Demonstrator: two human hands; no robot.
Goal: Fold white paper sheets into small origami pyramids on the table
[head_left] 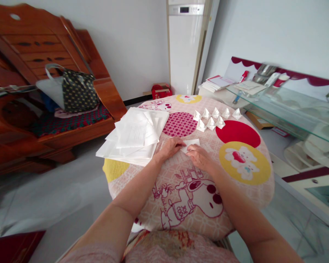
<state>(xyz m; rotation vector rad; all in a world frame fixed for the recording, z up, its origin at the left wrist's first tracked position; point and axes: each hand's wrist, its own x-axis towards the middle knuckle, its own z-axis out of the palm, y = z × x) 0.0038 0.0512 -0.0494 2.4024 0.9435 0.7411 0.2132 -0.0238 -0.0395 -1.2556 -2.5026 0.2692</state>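
Note:
A small piece of white paper [193,141] lies on the round table's patterned cloth, in front of me. My left hand [173,147] is at its left edge, with the fingers bent and pressed together on the paper. From the right, my right hand [198,156] pinches its near edge with curled fingers. Parts of the paper are hidden under both hands. Beyond them, several folded white paper shapes [211,123] with pointed tops stand in two rows. A loose stack of white paper sheets [131,133] lies left of my left hand, some with writing.
A wooden bench [107,95] with a dotted bag [79,91] stands at the left. On the right is a glass-shelved cabinet [287,109] holding papers and metal containers. A tall white appliance [183,47] stands behind the table, near a red item [161,91].

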